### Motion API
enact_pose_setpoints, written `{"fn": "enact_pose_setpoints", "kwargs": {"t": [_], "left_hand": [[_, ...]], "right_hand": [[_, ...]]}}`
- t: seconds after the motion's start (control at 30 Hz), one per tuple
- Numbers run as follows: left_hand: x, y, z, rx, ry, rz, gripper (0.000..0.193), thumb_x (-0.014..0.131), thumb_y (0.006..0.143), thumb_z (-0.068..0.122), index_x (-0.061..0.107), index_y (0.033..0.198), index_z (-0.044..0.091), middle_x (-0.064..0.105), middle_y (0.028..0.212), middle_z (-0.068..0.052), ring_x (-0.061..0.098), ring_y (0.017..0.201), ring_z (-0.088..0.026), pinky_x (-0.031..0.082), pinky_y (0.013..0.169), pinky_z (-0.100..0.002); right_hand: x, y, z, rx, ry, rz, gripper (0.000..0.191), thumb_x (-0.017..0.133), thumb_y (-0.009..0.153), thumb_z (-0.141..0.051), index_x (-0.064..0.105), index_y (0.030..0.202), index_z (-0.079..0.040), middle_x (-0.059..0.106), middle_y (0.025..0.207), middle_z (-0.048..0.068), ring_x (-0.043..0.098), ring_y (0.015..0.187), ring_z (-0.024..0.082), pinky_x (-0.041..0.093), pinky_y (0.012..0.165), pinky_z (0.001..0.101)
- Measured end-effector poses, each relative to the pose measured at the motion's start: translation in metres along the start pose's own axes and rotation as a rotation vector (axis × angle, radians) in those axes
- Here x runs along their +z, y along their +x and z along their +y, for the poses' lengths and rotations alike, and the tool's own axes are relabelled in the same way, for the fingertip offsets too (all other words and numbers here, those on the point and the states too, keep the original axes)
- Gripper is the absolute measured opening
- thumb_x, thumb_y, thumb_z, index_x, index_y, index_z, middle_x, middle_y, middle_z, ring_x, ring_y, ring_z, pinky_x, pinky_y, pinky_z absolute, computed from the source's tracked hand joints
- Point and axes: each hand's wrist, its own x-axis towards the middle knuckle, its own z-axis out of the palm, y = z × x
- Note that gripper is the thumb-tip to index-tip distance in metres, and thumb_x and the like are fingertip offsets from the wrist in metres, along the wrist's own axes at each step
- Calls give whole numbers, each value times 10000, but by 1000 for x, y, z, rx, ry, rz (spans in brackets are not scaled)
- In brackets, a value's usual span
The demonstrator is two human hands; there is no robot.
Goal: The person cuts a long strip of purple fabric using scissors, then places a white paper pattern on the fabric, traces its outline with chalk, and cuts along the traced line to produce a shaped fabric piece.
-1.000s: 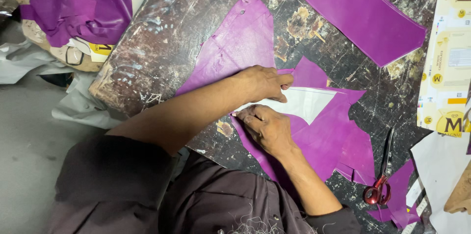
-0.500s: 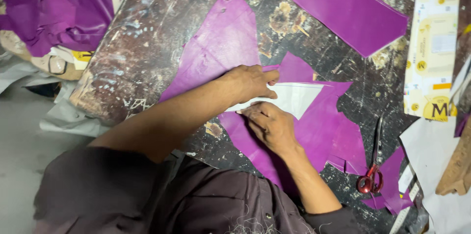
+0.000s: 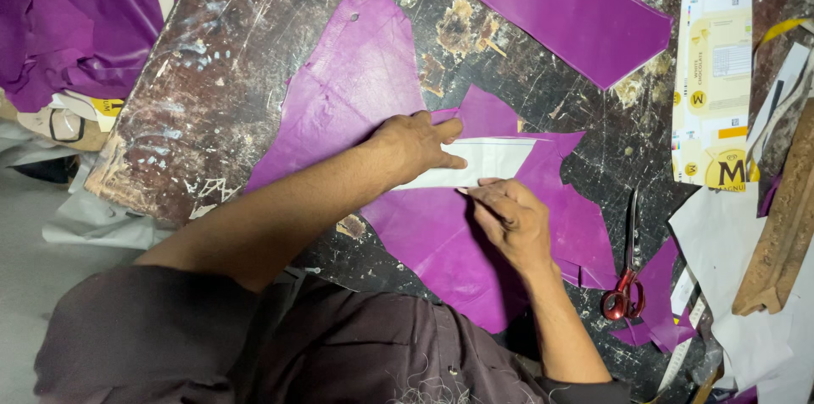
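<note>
A large purple leather sheet (image 3: 356, 82) lies spread on the dark scarred worktable (image 3: 220, 65). On it rests a white paper pattern piece (image 3: 492, 158). My left hand (image 3: 415, 145) lies flat on the pattern's left part, fingers pressing it down. My right hand (image 3: 509, 213) is just below the pattern's lower edge, fingers curled tight against that edge; whatever it may be pinching is hidden by the fingers.
A long purple strip (image 3: 551, 1) lies at the top. Red-handled scissors (image 3: 626, 285) rest right of my right hand beside small purple offcuts (image 3: 657, 319). A flattened yellow carton (image 3: 712, 65), paper sheets and a wooden block (image 3: 784, 234) crowd the right. More purple leather (image 3: 76, 22) is heaped left.
The view has shifted slightly. My right hand has slid a little along the pattern's lower edge; my left hand stays pressed on the pattern.
</note>
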Motion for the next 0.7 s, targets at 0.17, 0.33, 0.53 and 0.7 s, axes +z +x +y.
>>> {"fn": "enact_pose_setpoints", "kwargs": {"t": [0.17, 0.33, 0.53, 0.7], "left_hand": [[-14, -3, 14, -45, 125, -94, 1018, 754, 847, 48, 244, 1554, 575, 296, 1493, -47, 525, 1244, -355, 606, 788, -386], [-20, -4, 20, -76, 128, -146, 1105, 817, 803, 88, 192, 1567, 584, 268, 1518, -40, 508, 1261, -361, 604, 771, -393], [-22, -5, 22, -68, 166, -178, 1165, 831, 790, 72, 137, 1587, 561, 233, 1552, -76, 508, 1251, -353, 612, 736, -365], [-23, -5, 22, -64, 191, -192, 1174, 821, 801, 64, 106, 1594, 553, 229, 1555, -92, 524, 1218, -342, 617, 700, -352]], "right_hand": [[4, 5, 2, 14, -71, -39, 227, 790, 817, -15, 774, 1042, -46, 697, 870, 95, 734, 934, 241, 599, 872, 336], [-4, -7, 3, 98, -90, 73, 208, 782, 844, -16, 786, 1047, -62, 669, 796, 74, 724, 832, 207, 608, 931, 346], [-6, -25, 5, 210, -158, 150, 200, 794, 832, -56, 778, 1031, -46, 709, 865, 91, 727, 817, 195, 568, 687, 305], [-2, -40, 10, 227, -160, 224, 181, 783, 850, -51, 783, 1032, -55, 706, 861, 82, 726, 833, 186, 564, 682, 293]]}}
